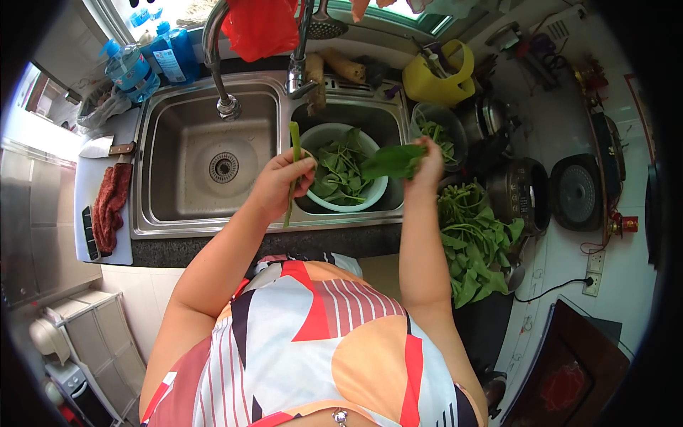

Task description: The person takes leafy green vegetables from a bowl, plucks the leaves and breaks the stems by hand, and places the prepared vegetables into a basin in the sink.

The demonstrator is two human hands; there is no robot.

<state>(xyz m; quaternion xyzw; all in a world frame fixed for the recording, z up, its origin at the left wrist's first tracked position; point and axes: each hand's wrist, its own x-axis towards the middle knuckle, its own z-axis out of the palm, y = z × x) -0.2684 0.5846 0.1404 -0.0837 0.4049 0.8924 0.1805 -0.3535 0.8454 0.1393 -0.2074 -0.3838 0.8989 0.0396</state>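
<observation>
My left hand [283, 181] is closed around a green stem [294, 142], held upright near the divider of the double sink. A large green leaf [393, 161] is pinched in my right hand [427, 167], its blade pointing left over the bowl's edge. Between my hands, a pale bowl [346, 206] with cut leaves and stems [341, 167] sits in the right basin. Beyond my right hand, a clear container [459, 121] holds more green pieces. A pile of leafy greens [473, 245] lies on the counter beside my right forearm.
The left basin [185, 167] has a drain. A cleaver [98, 147] and brown cloth [110, 206] lie on a white board [85, 185] at the left. A faucet [213, 57] and red bag [260, 28] are above; a yellow basket [441, 82] and rice cooker [519, 196] are right.
</observation>
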